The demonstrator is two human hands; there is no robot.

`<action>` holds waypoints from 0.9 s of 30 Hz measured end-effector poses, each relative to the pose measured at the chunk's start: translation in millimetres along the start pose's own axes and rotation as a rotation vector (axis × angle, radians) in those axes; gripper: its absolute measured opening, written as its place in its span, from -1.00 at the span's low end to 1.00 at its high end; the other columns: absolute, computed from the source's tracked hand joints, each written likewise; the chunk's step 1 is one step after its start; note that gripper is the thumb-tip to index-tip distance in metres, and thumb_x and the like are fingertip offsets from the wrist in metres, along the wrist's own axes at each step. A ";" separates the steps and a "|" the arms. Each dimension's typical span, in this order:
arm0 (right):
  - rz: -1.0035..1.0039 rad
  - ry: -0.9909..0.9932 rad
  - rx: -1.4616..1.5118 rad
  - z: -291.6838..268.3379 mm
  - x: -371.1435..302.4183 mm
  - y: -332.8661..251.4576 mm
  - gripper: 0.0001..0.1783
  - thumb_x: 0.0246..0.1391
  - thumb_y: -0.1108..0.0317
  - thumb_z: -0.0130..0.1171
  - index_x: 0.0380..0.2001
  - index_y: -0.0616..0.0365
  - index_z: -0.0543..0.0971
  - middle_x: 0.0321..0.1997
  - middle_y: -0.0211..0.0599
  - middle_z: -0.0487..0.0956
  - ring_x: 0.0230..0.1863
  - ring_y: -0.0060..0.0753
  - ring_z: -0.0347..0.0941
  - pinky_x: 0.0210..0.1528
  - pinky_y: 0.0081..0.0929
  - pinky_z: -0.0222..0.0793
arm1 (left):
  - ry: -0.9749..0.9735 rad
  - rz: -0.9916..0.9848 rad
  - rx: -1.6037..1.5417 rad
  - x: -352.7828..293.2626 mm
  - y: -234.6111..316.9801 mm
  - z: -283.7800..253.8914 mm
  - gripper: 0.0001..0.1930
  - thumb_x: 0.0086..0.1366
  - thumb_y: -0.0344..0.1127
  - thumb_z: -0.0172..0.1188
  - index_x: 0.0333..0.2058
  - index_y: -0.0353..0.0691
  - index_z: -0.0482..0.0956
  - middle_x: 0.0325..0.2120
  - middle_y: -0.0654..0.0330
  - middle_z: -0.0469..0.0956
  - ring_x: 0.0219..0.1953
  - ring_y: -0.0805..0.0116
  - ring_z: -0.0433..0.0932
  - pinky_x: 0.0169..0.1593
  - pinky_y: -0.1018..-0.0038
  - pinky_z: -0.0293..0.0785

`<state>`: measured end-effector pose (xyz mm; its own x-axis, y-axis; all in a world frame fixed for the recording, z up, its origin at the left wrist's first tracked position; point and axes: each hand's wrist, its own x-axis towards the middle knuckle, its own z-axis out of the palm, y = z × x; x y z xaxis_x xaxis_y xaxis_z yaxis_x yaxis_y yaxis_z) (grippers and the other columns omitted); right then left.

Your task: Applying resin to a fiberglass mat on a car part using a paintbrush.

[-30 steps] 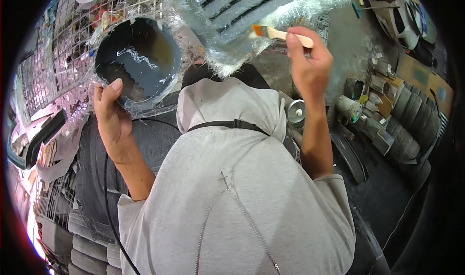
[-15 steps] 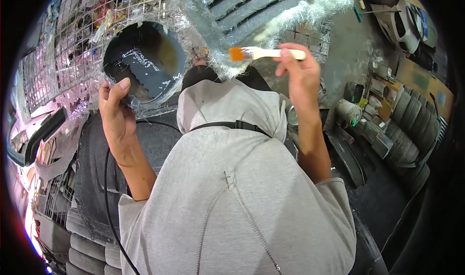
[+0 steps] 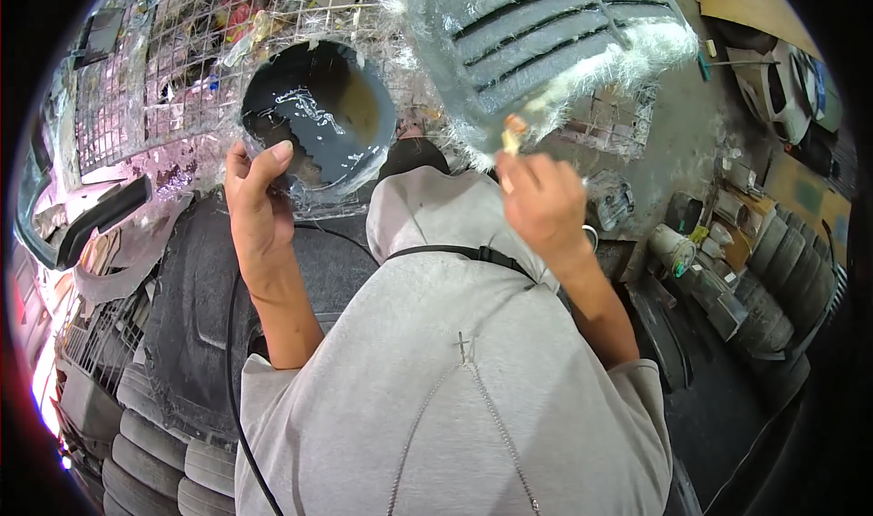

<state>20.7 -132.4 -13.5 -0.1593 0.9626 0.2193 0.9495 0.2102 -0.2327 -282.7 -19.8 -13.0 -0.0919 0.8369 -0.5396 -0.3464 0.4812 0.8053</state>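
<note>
My left hand (image 3: 262, 193) grips the near-left rim of a dark round bowl (image 3: 314, 161), thumb over the edge. Glossy liquid and a tan patch show inside it. Closed around a brush (image 3: 513, 137), my right hand (image 3: 546, 202) is just below the lower edge of a slotted grey panel (image 3: 536, 39). The brush is blurred and foreshortened, its bristle end pointing away toward the panel. Frayed whitish fibres (image 3: 637, 57) fringe the panel, thickest along its right side. Whether the bristles touch the panel, I cannot tell.
A wire grid (image 3: 136, 116) with scraps under it extends at the upper left. Stacked grey seats or cushions (image 3: 150, 452) stand lower left. To the right are a whitish bucket (image 3: 671, 248) and several grey curved pieces (image 3: 791, 252). A black cable (image 3: 230, 370) runs by my left arm.
My right hand has moved nearer to me and turned the brush from lying sideways to pointing away. The whole view has shifted right; my left hand still holds the bowl.
</note>
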 end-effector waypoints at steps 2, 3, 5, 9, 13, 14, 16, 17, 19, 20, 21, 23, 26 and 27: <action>0.048 0.012 0.143 -11.1 7.6 -4.2 -0.83 0.02 0.40 0.31 -0.25 0.06 0.67 -0.49 -0.34 0.49 -0.54 -0.30 0.42 -0.47 -0.37 0.32 | 0.009 0.003 -0.018 -0.9 0.3 -3.5 -0.45 0.00 -0.43 0.39 -0.03 -0.35 0.38 -0.23 0.11 0.55 -0.19 0.35 0.54 0.02 0.43 0.45; 0.106 0.026 0.283 -17.3 13.8 -6.4 -0.84 0.03 0.40 0.32 -0.26 0.07 0.67 -0.47 -0.32 0.52 -0.53 -0.30 0.45 -0.46 -0.40 0.34 | 0.010 0.004 -0.030 -1.7 0.0 -6.1 -0.45 0.00 -0.43 0.39 -0.02 -0.35 0.38 -0.22 0.10 0.55 -0.19 0.34 0.55 0.02 0.42 0.45; 0.176 0.101 0.376 -30.6 32.4 6.4 -0.84 0.06 0.39 0.32 -0.25 0.10 0.66 -0.46 -0.34 0.54 -0.51 -0.39 0.46 -0.43 -0.48 0.35 | 0.037 0.021 -0.015 -4.0 -2.0 -11.8 -0.46 0.00 -0.43 0.38 -0.03 -0.34 0.38 -0.22 0.10 0.55 -0.19 0.34 0.55 0.02 0.42 0.45; 0.553 -0.082 0.707 -55.7 71.1 40.4 -0.84 0.16 0.38 0.29 -0.21 0.18 0.64 -0.41 -0.42 0.59 -0.44 -0.66 0.45 -0.37 -0.67 0.34 | 0.043 -0.002 -0.013 -0.4 -12.4 -19.0 -0.46 0.00 -0.43 0.38 -0.03 -0.34 0.37 -0.21 0.11 0.55 -0.19 0.33 0.54 0.02 0.41 0.45; 0.522 0.005 0.836 -79.8 79.8 49.3 -0.85 0.21 0.42 0.25 -0.19 0.23 0.63 -0.34 -0.49 0.59 -0.37 -0.71 0.43 -0.33 -0.69 0.35 | 0.039 -0.027 -0.049 -13.7 -6.5 -15.3 -0.45 -0.02 -0.45 0.38 -0.03 -0.36 0.37 -0.24 0.13 0.54 -0.22 0.35 0.54 -0.02 0.41 0.47; 0.530 0.004 0.817 -93.3 81.9 43.4 -0.85 0.21 0.42 0.25 -0.19 0.23 0.63 -0.34 -0.49 0.59 -0.37 -0.71 0.43 -0.33 -0.69 0.35 | 0.028 -0.040 -0.060 -17.2 -2.9 -11.5 -0.45 -0.02 -0.45 0.38 -0.03 -0.36 0.37 -0.24 0.13 0.54 -0.22 0.35 0.54 -0.02 0.41 0.47; 0.411 0.060 1.015 -107.6 86.3 28.2 -0.82 0.17 0.46 0.28 -0.15 0.24 0.63 -0.32 -0.47 0.59 -0.33 -0.69 0.44 -0.29 -0.67 0.36 | -0.042 -0.033 -0.017 -20.2 0.7 -5.9 -0.44 -0.02 -0.45 0.38 -0.03 -0.36 0.37 -0.24 0.14 0.54 -0.24 0.37 0.54 -0.05 0.44 0.48; 0.201 0.040 0.934 -106.3 89.9 30.5 -0.79 0.12 0.48 0.32 -0.15 0.19 0.65 -0.31 -0.44 0.62 -0.34 -0.62 0.49 -0.29 -0.60 0.42 | -0.078 -0.024 -0.003 -20.5 3.1 1.2 -0.41 -0.03 -0.45 0.40 -0.01 -0.38 0.36 -0.25 0.14 0.54 -0.26 0.38 0.54 -0.09 0.46 0.49; -0.048 -0.023 0.806 -103.4 111.6 26.4 -0.78 0.08 0.49 0.34 -0.17 0.17 0.66 -0.30 -0.41 0.64 -0.35 -0.55 0.52 -0.30 -0.56 0.43 | -0.134 -0.022 0.009 -21.0 11.7 19.5 -0.38 -0.04 -0.45 0.42 0.01 -0.40 0.34 -0.24 0.14 0.54 -0.26 0.38 0.54 -0.09 0.46 0.49; -0.293 -0.094 0.677 -103.8 119.6 22.1 -0.78 0.04 0.49 0.35 -0.19 0.15 0.66 -0.29 -0.37 0.65 -0.36 -0.47 0.55 -0.31 -0.52 0.44 | -0.183 -0.020 0.022 -22.2 17.7 28.4 -0.35 -0.05 -0.45 0.43 0.03 -0.41 0.33 -0.24 0.13 0.54 -0.26 0.39 0.55 -0.10 0.46 0.49; -0.284 -0.091 0.668 -101.4 121.7 18.5 -0.78 0.04 0.49 0.35 -0.19 0.15 0.66 -0.29 -0.37 0.65 -0.36 -0.47 0.55 -0.31 -0.52 0.44 | -0.195 -0.025 0.022 -22.6 21.5 34.8 -0.35 -0.05 -0.45 0.43 0.03 -0.41 0.33 -0.24 0.13 0.54 -0.26 0.39 0.55 -0.10 0.46 0.49; -0.359 -0.157 0.579 -97.1 125.6 12.1 -0.81 0.02 0.45 0.35 -0.24 0.14 0.66 -0.29 -0.30 0.64 -0.36 -0.32 0.56 -0.32 -0.48 0.44 | -0.286 -0.028 0.102 -21.8 26.3 47.5 -0.28 -0.06 -0.46 0.45 0.07 -0.44 0.28 -0.22 0.10 0.54 -0.25 0.37 0.56 -0.10 0.46 0.50; -0.230 -0.190 0.483 -88.4 125.1 11.5 -0.85 0.06 0.40 0.30 -0.27 0.15 0.65 -0.32 -0.24 0.62 -0.37 -0.27 0.55 -0.35 -0.47 0.42 | -0.289 -0.041 0.064 -28.7 25.2 74.4 -0.23 -0.09 -0.47 0.47 0.08 -0.46 0.24 -0.22 0.08 0.53 -0.24 0.36 0.56 -0.11 0.46 0.51; -0.141 -0.128 0.587 -81.4 120.1 12.7 -0.86 0.16 0.35 0.24 -0.27 0.18 0.64 -0.38 -0.29 0.62 -0.43 -0.41 0.53 -0.37 -0.53 0.40 | -0.296 -0.056 0.036 -31.4 24.7 81.9 -0.20 -0.09 -0.48 0.48 0.11 -0.48 0.21 -0.21 0.07 0.52 -0.24 0.35 0.57 -0.12 0.45 0.52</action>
<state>35.6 -28.0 87.0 -0.3381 0.9241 0.1783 0.6161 0.3606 -0.7003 -211.9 -12.8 44.0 0.2048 0.8461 -0.4922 -0.3093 0.5330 0.7876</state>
